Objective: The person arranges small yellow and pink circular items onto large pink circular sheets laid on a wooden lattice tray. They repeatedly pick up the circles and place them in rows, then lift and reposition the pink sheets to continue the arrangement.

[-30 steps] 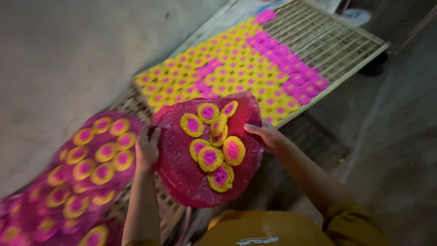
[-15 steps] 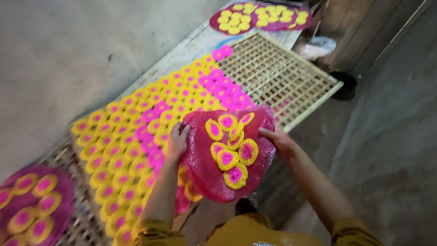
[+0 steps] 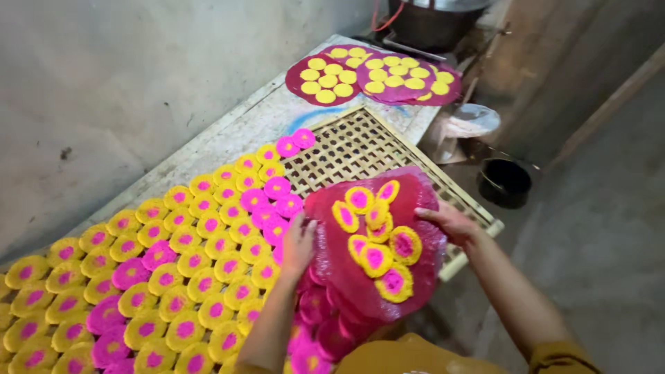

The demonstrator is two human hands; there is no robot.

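Both my hands hold a round red plastic sheet [image 3: 420, 275] by its edges, my left hand [image 3: 298, 244] on its left edge and my right hand [image 3: 449, 221] on its right. Several yellow discs with pink centres [image 3: 375, 235] lie loosely piled on the sheet, some overlapping. The sheet hangs above the near right part of a woven bamboo rack [image 3: 360, 145]. To the left, rows of yellow-and-pink discs [image 3: 180, 277] cover the rack, with a few all-pink ones among them.
Two more red sheets with plain yellow discs [image 3: 374, 75] lie on the far end of the stone slab [image 3: 242, 128]. A large metal pot [image 3: 433, 17] stands behind them. A black bowl [image 3: 504, 181] and a white bag sit on the floor at right. A grey wall runs along the left.
The view has moved along the rack toward its far end. The sheet of discs in my hands has travelled with it, and the far sheets and pot now show closer.
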